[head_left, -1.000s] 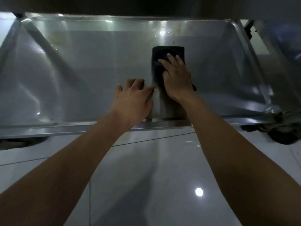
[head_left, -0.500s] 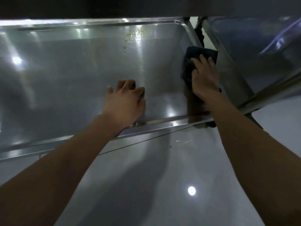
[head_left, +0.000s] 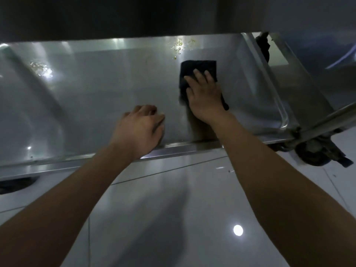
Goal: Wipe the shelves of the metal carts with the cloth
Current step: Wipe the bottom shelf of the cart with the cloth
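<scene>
The bottom shelf of a shiny metal cart fills the middle of the head view, low over the floor. A folded dark cloth lies flat on it, right of centre. My right hand presses on the cloth with straight, spread fingers. My left hand rests on the shelf near its front rim, fingers curled under, holding nothing. Yellowish specks dot the shelf just beyond the cloth, by the back rim. A second wet patch glints at the far left.
The upper shelf's dark underside hangs close above. A cart leg and a black caster stand at the right front corner, another caster at the left. A second metal cart adjoins on the right. Glossy white floor tiles lie below.
My right hand slid the cloth from the shelf's right end back toward the middle, below the yellowish specks. My left hand stayed by the front rim.
</scene>
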Tool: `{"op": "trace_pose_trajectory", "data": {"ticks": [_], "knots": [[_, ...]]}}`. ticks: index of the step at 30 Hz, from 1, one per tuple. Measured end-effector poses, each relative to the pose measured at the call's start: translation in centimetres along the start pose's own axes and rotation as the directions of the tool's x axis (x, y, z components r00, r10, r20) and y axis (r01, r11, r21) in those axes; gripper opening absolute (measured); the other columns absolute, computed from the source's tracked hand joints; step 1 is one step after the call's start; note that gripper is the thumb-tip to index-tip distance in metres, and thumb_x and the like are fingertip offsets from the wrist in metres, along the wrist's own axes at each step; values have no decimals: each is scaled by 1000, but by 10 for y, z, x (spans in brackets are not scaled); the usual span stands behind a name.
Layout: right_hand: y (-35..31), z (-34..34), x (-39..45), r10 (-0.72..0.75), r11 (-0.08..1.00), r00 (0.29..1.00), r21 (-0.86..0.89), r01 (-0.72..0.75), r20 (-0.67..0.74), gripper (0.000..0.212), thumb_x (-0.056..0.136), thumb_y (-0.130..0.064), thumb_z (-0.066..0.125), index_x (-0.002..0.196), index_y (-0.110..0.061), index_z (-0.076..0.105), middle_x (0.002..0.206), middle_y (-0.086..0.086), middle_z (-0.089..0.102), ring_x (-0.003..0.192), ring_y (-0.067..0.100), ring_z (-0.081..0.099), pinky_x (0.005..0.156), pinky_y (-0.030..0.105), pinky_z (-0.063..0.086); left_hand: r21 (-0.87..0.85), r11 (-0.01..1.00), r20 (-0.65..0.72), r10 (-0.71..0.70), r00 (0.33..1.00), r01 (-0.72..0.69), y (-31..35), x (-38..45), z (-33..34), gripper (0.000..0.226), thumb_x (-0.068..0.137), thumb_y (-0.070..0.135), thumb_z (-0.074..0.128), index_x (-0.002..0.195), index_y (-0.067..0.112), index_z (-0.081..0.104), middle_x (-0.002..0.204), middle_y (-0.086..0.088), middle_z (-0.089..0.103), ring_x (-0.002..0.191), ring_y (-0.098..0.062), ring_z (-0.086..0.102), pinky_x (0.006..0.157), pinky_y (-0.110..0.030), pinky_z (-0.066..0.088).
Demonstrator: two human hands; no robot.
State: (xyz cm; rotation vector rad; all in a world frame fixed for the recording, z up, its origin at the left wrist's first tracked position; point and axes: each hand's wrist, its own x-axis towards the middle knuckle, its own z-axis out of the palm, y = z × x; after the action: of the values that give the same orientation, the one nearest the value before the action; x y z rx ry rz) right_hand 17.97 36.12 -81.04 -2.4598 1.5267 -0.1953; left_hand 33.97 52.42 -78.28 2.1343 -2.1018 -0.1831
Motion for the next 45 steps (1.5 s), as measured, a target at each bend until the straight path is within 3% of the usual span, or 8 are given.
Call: {"op": "trace_pose_trajectory", "data": {"ticks": [7,11,16,24,29,33,38,45], "knots": [[-16,5,-62,-123,992,991,48,120,56,52,106,-42,34,156,-29,28,167,-1,9,154,24,1,122,52,10,65,997,63,-47,997,43,-2,-9,2,40,97,45,48,130,25,59,144,-7,47,132,-33,43,102,-49,39],[14,-2,-100,-25,999,999,40,24,24,51,106,-37,36,156,-29,28,167,-1,9,154,24,1,122,49,14,50,996,66,-78,995,75,24,-12,0,33,96,38,49,117,17,63,135,-10,52,125,-35,46,97,-49,40],[52,-11,-134,62,996,998,63,-61,-17,49,106,-36,37,155,-30,31,167,-2,13,154,23,4,122,48,16,-60,994,71,99,993,-95,61,-26,8,32,96,49,50,110,27,69,126,1,58,116,-27,49,91,-44,42],[84,-24,-167,210,976,971,85,-201,-114,46,107,-32,36,153,-25,35,165,0,20,153,26,9,123,44,14,-31,997,86,75,993,-73,72,-31,11,28,95,41,57,118,28,67,130,2,54,124,-26,44,97,-44,37],[105,-32,-170,302,942,953,-140,-304,-33,46,107,-27,30,152,-18,35,166,2,17,154,25,7,123,46,14,21,997,83,77,994,-79,77,-32,11,30,97,40,54,119,24,66,130,-2,54,123,-28,45,96,-46,40],[88,-35,-175,375,918,921,-94,-384,-107,52,102,-18,45,152,-20,31,162,4,24,147,33,20,116,53,26,52,993,70,106,992,-110,84,-35,11,31,95,36,52,120,22,65,128,-5,56,120,-32,49,96,-47,42],[76,-32,-197,330,940,937,-52,-337,-111,47,104,-27,41,150,-20,35,159,6,30,145,33,22,109,60,33,73,987,137,132,982,-143,98,-39,11,32,92,35,49,118,22,62,121,-4,57,117,-31,50,89,-43,42],[67,-40,-205,305,952,951,15,-305,-59,51,102,-24,51,150,-16,37,159,6,32,145,33,21,110,53,36,45,985,220,152,964,-166,92,-37,1,35,94,37,50,123,22,62,127,-6,56,121,-31,49,94,-45,41]]}}
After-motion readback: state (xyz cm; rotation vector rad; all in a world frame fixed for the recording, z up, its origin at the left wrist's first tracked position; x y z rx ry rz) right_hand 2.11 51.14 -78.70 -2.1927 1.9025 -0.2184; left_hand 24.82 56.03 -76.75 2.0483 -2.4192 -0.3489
